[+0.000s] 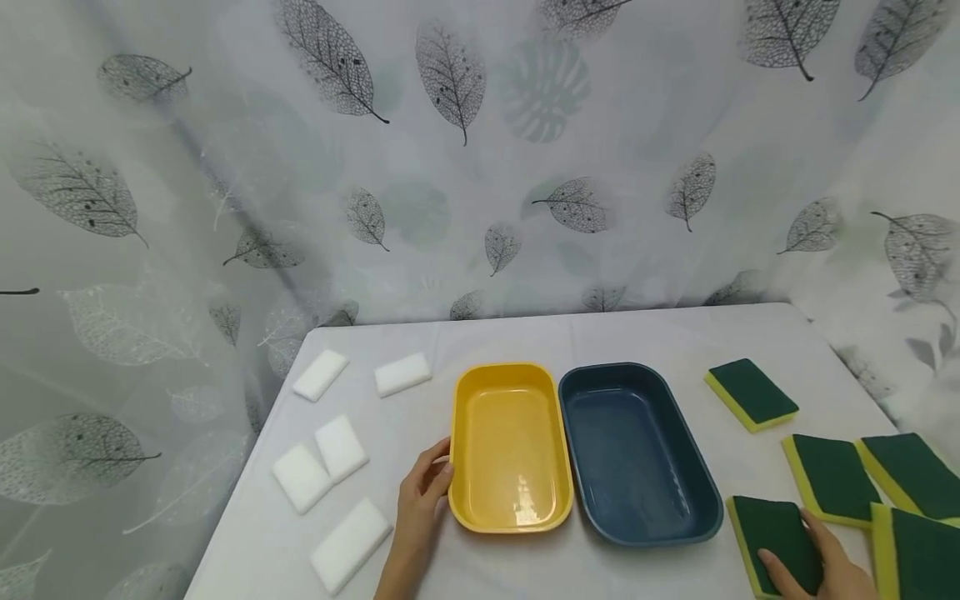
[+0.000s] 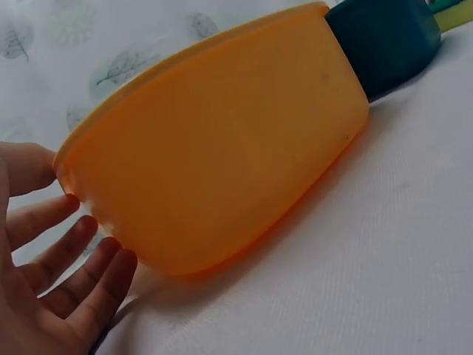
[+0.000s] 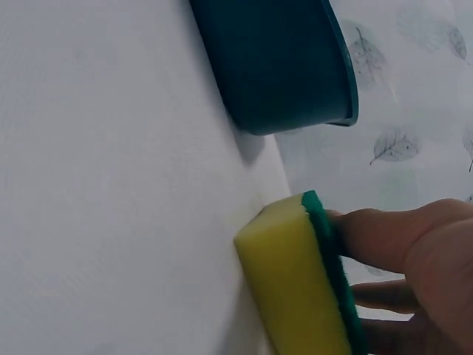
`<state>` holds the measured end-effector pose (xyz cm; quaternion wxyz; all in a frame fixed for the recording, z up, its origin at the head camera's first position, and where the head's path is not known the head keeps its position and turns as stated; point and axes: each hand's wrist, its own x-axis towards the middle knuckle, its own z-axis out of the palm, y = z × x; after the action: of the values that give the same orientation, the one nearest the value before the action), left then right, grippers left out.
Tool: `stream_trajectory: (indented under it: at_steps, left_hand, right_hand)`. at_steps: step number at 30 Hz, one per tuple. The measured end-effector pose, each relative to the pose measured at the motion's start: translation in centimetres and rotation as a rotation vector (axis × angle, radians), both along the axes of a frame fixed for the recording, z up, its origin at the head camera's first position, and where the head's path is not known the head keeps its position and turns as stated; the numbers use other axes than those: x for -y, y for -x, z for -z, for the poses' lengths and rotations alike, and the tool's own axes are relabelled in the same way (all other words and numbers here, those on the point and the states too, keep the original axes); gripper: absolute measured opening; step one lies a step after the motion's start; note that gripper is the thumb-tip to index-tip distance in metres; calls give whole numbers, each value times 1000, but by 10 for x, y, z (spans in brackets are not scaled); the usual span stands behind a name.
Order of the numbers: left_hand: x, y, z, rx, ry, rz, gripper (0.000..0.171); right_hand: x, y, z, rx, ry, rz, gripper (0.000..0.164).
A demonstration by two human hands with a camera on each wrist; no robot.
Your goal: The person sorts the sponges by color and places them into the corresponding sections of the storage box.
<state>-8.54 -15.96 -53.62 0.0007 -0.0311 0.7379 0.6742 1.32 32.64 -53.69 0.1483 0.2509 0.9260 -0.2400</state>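
Observation:
A yellow tray [image 1: 512, 450] stands at mid-table, side by side with a dark blue tray [image 1: 637, 458]. My left hand [image 1: 420, 508] is at the yellow tray's left side. In the left wrist view its fingertips [image 2: 126, 259] meet the outer wall, with the thumb up by the rim. On the right, my right hand [image 1: 832, 567] rests on a green and yellow sponge [image 1: 776, 533], thumb and fingers over the green face. The right wrist view shows this sponge's yellow side [image 3: 292, 277] near the tabletop. Part of the right hand lies outside the head view.
Several white sponge blocks [image 1: 341, 447] lie on the left of the white table [image 1: 487, 567]. Several more green and yellow sponges [image 1: 832, 475] lie at the right, one [image 1: 752, 390] farther back. A leaf-patterned curtain [image 1: 480, 183] hangs behind the table.

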Motion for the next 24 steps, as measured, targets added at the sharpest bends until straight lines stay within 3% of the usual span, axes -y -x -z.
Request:
stream_trajectory:
  at_steps: [7,14,20,24]
  left_hand:
    - [-2,0,1,-19,-4,-28,37]
    - [-3,-2,4,-1,4,-43,38]
    - [-3,-4,5,17,-10,-45,36]
    - [-4,-4,4,11,-20,-44,36]
  right_hand:
    - [7,0,2,-35,59,101,104]
    - [3,1,6,-57,190,109,110]
    - [10,-5,11,-290,312,305,80]
    - [8,-11,14,-413,327,347,68]
